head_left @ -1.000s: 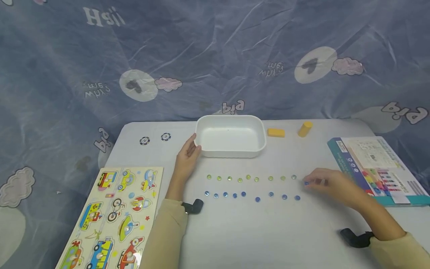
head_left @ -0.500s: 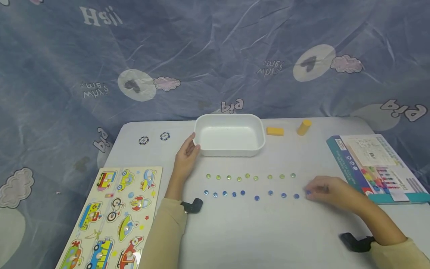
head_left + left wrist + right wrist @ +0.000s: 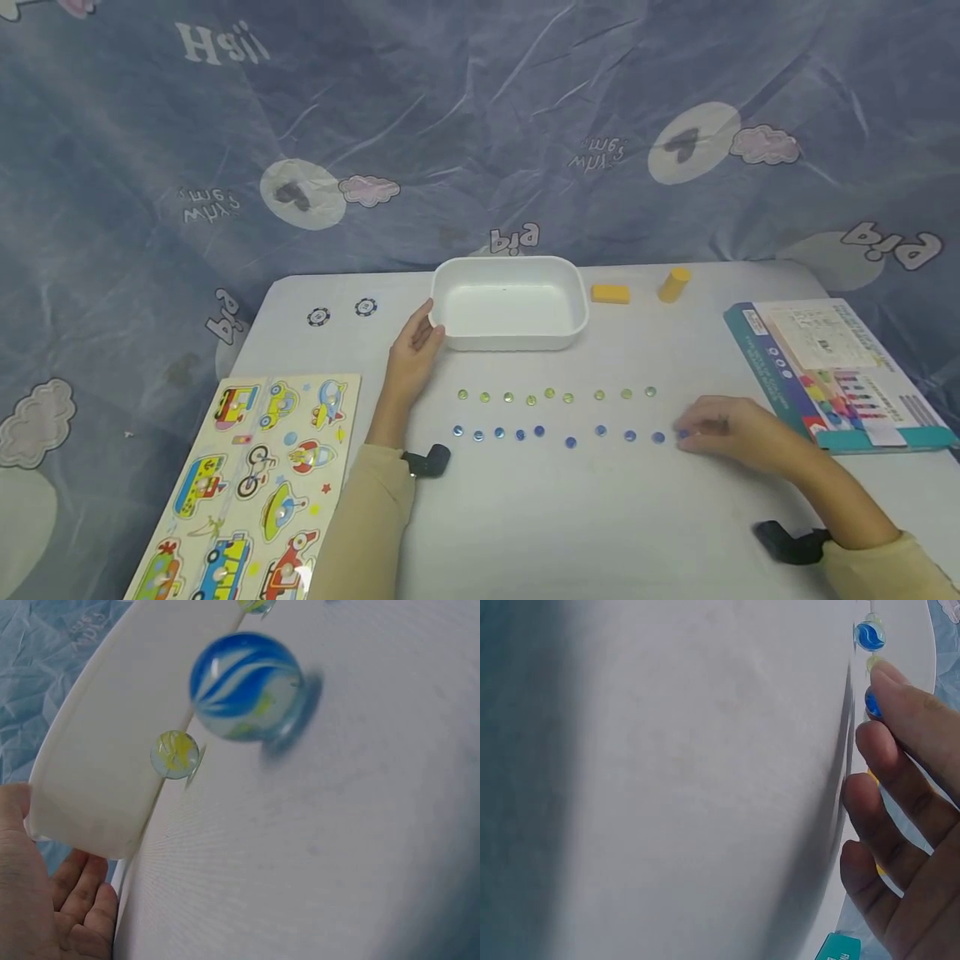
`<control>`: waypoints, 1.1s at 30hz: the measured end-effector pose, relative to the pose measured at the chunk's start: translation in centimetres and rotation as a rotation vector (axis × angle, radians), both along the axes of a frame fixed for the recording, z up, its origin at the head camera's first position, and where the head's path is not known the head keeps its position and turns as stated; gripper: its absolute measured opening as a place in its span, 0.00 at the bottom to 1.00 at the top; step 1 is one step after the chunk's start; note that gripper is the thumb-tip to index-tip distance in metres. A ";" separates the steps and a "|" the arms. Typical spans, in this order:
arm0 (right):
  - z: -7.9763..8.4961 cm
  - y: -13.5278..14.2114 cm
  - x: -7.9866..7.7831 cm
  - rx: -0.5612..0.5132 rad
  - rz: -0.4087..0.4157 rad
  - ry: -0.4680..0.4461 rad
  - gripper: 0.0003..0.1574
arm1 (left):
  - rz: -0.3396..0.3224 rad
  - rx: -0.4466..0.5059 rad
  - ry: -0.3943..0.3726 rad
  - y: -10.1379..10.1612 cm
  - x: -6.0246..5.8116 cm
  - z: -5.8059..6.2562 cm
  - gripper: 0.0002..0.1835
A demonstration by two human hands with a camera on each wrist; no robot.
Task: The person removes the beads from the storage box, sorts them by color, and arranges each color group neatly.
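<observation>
My left hand [image 3: 412,354] holds the left end of a white plastic tray [image 3: 510,342], its thumb at the rim and its fingers against the outer wall in the left wrist view. At the right end of a row of blue marbles [image 3: 571,442], my right hand [image 3: 738,429] pinches one blue marble [image 3: 872,703] between thumb and forefinger, low over the table. Behind that row runs another of yellow-green marbles [image 3: 550,392]. Close to the left wrist camera, a blue-and-white swirled marble [image 3: 244,686] and a yellow one [image 3: 175,754] show up large.
A wooden vehicle puzzle board [image 3: 300,483] lies at the left. Two poker chips [image 3: 366,307] sit at the back left. Beyond the tray's right end are a yellow block [image 3: 611,294] and a yellow cylinder [image 3: 674,285]. A flat colourful box [image 3: 840,375] occupies the right side.
My right hand has moved toward me with its blue marble, from beside the yellow-green row to the end of the blue row. The left hand stays at the tray.
</observation>
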State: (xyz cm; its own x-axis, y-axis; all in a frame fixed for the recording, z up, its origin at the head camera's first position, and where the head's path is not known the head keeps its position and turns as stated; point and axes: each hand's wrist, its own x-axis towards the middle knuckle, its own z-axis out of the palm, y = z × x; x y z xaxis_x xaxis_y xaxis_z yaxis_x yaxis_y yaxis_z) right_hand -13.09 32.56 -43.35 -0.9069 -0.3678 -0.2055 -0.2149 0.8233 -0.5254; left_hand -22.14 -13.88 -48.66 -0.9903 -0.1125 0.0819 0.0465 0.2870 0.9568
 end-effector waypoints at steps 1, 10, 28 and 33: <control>0.0 0.0 0.0 0.000 -0.001 0.000 0.13 | -0.001 0.001 0.002 0.0 0.0 0.0 0.29; -0.2 -0.1 0.0 0.020 -0.008 -0.026 0.15 | -0.010 0.006 0.001 -0.2 0.0 -0.3 0.30; 1.4 -0.8 -0.6 -0.150 0.015 0.308 0.11 | -0.044 0.023 -0.020 0.4 1.5 3.1 0.29; 3.1 -3.5 -2.5 -0.158 0.054 0.364 0.12 | -0.038 0.031 -0.037 0.4 1.4 2.9 0.29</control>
State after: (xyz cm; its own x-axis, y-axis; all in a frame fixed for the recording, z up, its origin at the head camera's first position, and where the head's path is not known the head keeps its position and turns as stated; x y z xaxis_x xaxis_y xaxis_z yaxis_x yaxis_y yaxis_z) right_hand -15.56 29.06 -40.22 -0.8886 -0.4180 0.1888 -0.4509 0.7209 -0.5263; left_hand -20.76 -13.49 -45.72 -0.9961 -0.0768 0.0426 0.0216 0.2562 0.9664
